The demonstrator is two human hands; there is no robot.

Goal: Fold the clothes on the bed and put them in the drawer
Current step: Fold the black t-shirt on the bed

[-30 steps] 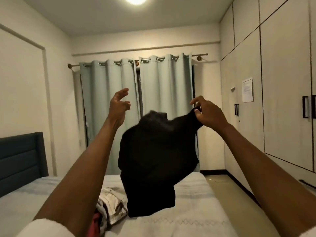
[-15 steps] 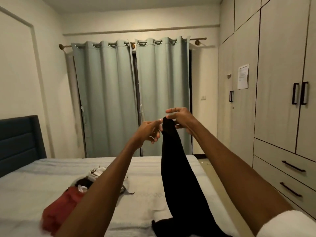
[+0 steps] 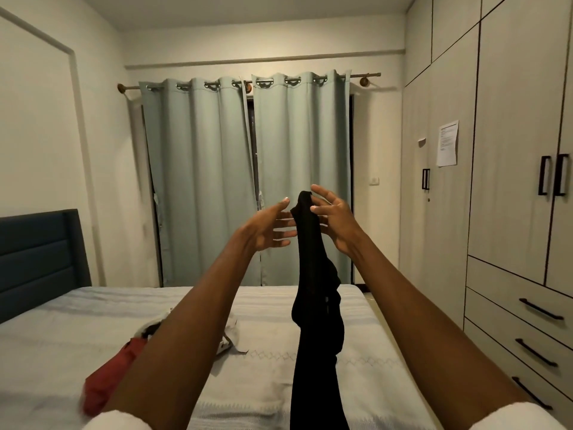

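The black garment [image 3: 313, 305] hangs in one long twisted rope, its top corner pinched by the right hand [image 3: 333, 223] between thumb and the fingertips [image 3: 315, 208], the other fingers fanned out above. Just left of that pinch the left hand [image 3: 266, 228] is open, fingers spread and straight, their tips at the cloth's edge but gripping nothing as far as I can tell. That is the weak spot: the whole weight hangs on one small pinch, and if those fingertips slacken before the left hand finds an edge, the garment likely drops in a heap onto the bed [image 3: 263, 361] below. Bunched like this, its seams are hidden, so the left fingers could catch the wrong layer and the fold would come out crooked. Down below the left wrist, the red cloth [image 3: 108, 380] and white cloth [image 3: 231, 336] lie unfolded; the drawers [image 3: 511, 308] sit shut, well off to the right of the pinching fingers.
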